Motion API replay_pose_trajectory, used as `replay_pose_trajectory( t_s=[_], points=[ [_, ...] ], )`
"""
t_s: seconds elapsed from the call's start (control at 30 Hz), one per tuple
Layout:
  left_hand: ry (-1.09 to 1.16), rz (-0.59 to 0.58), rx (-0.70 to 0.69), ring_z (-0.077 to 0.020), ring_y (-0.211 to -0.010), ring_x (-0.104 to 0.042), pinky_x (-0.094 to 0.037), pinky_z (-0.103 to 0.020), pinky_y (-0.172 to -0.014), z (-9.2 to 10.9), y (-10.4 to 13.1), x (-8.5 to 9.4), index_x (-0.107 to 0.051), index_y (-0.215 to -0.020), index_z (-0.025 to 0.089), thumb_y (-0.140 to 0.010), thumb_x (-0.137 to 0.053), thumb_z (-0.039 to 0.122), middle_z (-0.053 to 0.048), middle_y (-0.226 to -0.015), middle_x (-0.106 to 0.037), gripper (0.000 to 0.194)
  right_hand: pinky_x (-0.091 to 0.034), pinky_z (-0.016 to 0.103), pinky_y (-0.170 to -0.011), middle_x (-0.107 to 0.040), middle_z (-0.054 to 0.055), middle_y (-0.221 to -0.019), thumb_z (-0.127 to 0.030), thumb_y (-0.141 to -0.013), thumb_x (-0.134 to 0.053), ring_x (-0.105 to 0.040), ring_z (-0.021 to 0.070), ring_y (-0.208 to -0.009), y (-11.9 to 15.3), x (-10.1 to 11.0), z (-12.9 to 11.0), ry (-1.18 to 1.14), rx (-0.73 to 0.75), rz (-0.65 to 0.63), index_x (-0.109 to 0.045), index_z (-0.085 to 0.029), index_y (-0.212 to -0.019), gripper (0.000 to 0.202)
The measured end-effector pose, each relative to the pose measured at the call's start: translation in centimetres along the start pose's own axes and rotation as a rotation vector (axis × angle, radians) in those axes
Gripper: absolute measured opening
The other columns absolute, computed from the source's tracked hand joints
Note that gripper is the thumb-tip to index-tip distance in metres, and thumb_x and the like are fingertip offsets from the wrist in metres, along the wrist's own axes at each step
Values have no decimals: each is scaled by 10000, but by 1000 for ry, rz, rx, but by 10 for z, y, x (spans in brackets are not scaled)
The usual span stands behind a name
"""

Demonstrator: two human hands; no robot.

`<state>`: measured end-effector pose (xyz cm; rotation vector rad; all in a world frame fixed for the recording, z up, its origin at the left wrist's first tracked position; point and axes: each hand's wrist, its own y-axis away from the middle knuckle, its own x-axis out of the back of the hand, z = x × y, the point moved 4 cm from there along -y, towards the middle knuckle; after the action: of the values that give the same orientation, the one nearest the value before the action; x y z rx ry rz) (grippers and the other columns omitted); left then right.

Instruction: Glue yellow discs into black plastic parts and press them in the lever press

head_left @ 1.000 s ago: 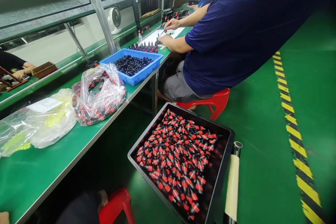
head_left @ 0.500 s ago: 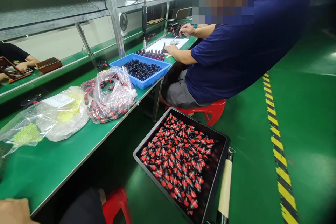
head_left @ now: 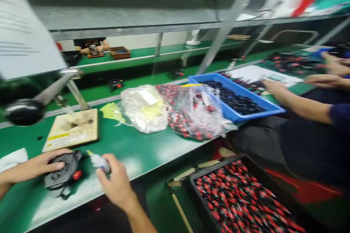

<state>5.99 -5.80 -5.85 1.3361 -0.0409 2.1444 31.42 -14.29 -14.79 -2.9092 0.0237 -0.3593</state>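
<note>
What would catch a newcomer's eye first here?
A tray heaped with red-and-black parts sits at the lower right. A blue bin stands on the green bench above it. At lower left, the left hand grips a black device and the right hand holds a bottle.

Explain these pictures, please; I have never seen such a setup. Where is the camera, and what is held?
No robot here: these are a person's bare hands, seen from one camera worn on that person's head. The left hand holds a black plastic device with a red knob; the right hand holds a white plastic bottle with a yellowish tip. On the green tabletop lie a clear plastic bag with yellow-green contents, another bag of red-and-black parts and a blue plastic tray of dark pieces. The hands at the far right belong to someone else.
</note>
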Motion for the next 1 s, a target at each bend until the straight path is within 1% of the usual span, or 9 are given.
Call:
replay_pose_trajectory(
  t_s=[0.03,0.07,0.13,0.27,0.37,0.47,0.6,0.77,1.0],
  points=[
    [60,-39,71,-359,-1301,-690,-589,-494,-1111,-17,3,-1,-720,-1350,319,-955,-596,784,-6,-1414,-743,622,-548,303,-856,-761,23,-1041,-286,-902,-670,-685,189,-901,0,3,0,-21,5,8,-679,-252,-1197,297],
    [113,-78,112,-371,-1370,-649,-558,-484,-1155,-28,4,-3,-697,-1405,329,-938,-569,824,-6,-1476,-712,692,-545,296,-837,-757,23,-1025,-278,-906,-660,-677,179,-884,-1,7,0,-36,8,2,-684,-247,-1194,291],
    [186,-131,100,-393,-1396,-625,-541,-461,-1169,-35,4,-10,-678,-1448,234,-890,-598,841,-94,-1523,-675,829,-549,294,-811,-755,28,-1004,-302,-921,-662,-676,169,-866,0,12,1,-76,-15,-3,-694,-246,-1189,276],
    [380,-74,-6,-329,-1263,-697,-561,-428,-1124,-30,1,-26,-667,-1398,178,-936,-618,730,-124,-1402,-735,722,-590,347,-829,-779,44,-1006,-419,-902,-773,-726,198,-911,0,18,6,-286,-138,19,-694,-254,-1175,328],
    [511,-20,-71,-302,-1233,-707,-582,-405,-1076,-31,3,-31,-637,-1421,169,-965,-642,649,-130,-1396,-728,662,-584,340,-717,-735,16,-874,-498,-874,-818,-690,189,-787,-5,14,1,-488,-204,72,-714,-265,-1172,393],
    [520,-24,-124,-278,-1235,-706,-588,-379,-1044,-34,8,-30,-609,-1461,190,-1001,-628,566,-125,-1440,-704,595,-523,305,-602,-631,-6,-751,-558,-892,-780,-594,165,-668,-14,1,-16,-651,-253,78,-736,-253,-1164,411],
    [531,-44,-194,-237,-1152,-736,-600,-325,-959,-37,14,-24,-638,-1424,208,-1011,-630,472,-91,-1374,-743,491,-433,240,-518,-502,-48,-663,-497,-861,-806,-444,128,-568,-31,-17,-33,-799,-275,84,-738,-304,-1114,325],
    [538,-60,-193,-226,-1107,-753,-584,-321,-944,-41,16,-21,-696,-1359,202,-971,-647,380,-67,-1304,-782,430,-381,184,-469,-357,-88,-619,-475,-763,-907,-291,92,-526,-48,-29,-25,-1044,-386,117,-740,-268,-977,342],
    [523,-23,-174,-244,-1089,-767,-584,-342,-917,-39,12,-23,-731,-1319,203,-966,-648,471,-74,-1272,-798,451,-411,142,-478,-353,-122,-581,-408,-698,-1004,-337,57,-523,-55,-38,-14,-1284,-578,228,-725,-200,-944,427]
  ],
)
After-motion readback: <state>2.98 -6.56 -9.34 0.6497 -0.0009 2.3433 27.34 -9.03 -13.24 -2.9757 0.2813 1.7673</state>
